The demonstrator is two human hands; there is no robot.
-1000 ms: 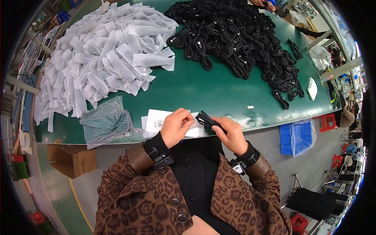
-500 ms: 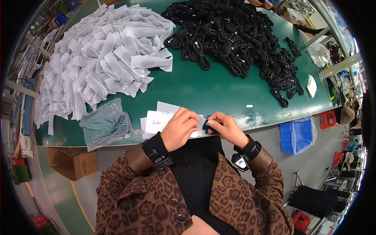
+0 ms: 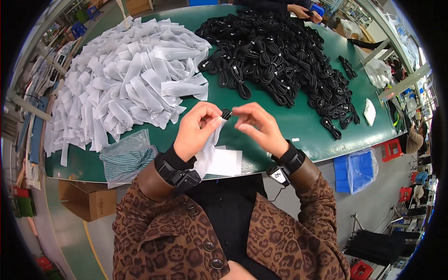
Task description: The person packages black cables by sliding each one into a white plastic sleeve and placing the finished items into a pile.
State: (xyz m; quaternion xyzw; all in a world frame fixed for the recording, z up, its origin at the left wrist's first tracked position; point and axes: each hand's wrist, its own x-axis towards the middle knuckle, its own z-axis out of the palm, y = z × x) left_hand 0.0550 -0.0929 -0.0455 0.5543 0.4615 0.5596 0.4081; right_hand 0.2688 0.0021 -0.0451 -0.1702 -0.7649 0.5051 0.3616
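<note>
My left hand [image 3: 197, 129] pinches the mouth of a whitish translucent bag [image 3: 205, 156], which hangs down past my wrist. A looped black cable [image 3: 227, 114] sticks out at the top of that bag, by my left fingertips. Just right of it is my right hand [image 3: 261, 128], with thumb and fingers apart and nothing in them; its fingertips come close to the cable end. Flat white bags [image 3: 227, 162] lie below my hands at the table's near edge.
A heap of white bags [image 3: 126, 84] covers the table's left side. Bundled black cables [image 3: 275, 56] are piled at the far middle and right. A bagged striped green cloth [image 3: 128, 161] lies near left. Another person's hands [image 3: 305, 13] work at the far edge. A blue bin [image 3: 354, 170] stands right.
Both hands have risen and moved away from the table's near edge. The bag now hangs from my left hand with the cable at its mouth. My right fingers have opened and let go.
</note>
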